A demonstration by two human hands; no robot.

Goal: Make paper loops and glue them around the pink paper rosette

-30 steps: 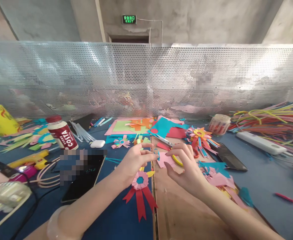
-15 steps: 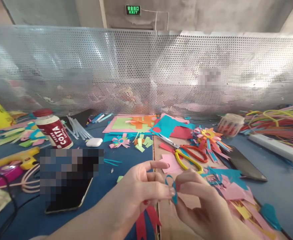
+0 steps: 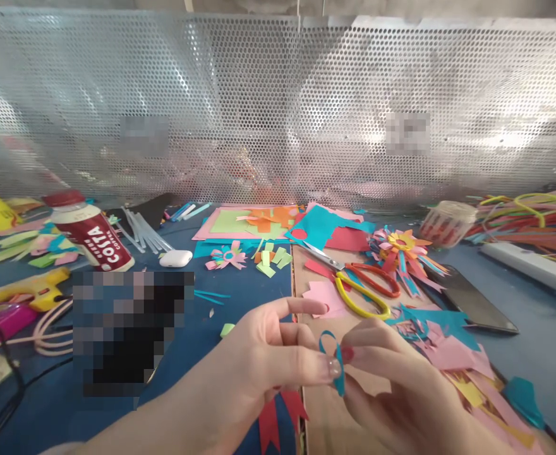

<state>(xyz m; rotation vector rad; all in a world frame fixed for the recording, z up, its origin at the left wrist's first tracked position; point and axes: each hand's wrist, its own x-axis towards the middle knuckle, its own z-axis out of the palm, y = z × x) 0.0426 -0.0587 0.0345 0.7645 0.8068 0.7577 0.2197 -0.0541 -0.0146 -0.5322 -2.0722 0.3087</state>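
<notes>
A thin teal paper strip bent into a small loop (image 3: pixel 330 352) is pinched between the fingertips of both my hands, low in the middle of the view. My left hand (image 3: pixel 273 366) grips it with thumb and finger, its index finger stretched out above. From the right, my right hand (image 3: pixel 396 385) presses on the loop's crossed ends. Below the hands the red ribbon tails of a paper rosette (image 3: pixel 278 420) show on the blue table. Scissors with one red and one yellow handle (image 3: pixel 361 287) lie just beyond, on a brown board (image 3: pixel 325 411).
Coloured paper sheets (image 3: pixel 268 224) and scraps, a paper flower (image 3: pixel 404 249), a dark phone (image 3: pixel 474 300), a Costa bottle (image 3: pixel 91 230), a yellow glue gun (image 3: pixel 26 287), white earbud case (image 3: pixel 175 258) and a tape roll (image 3: pixel 448 221) crowd the table. A perforated metal screen (image 3: pixel 278 107) backs it.
My hands rose from the table toward the camera with the teal loop pinched between them. The view tilted down, so the rosette slid mostly out of sight beneath the hands.
</notes>
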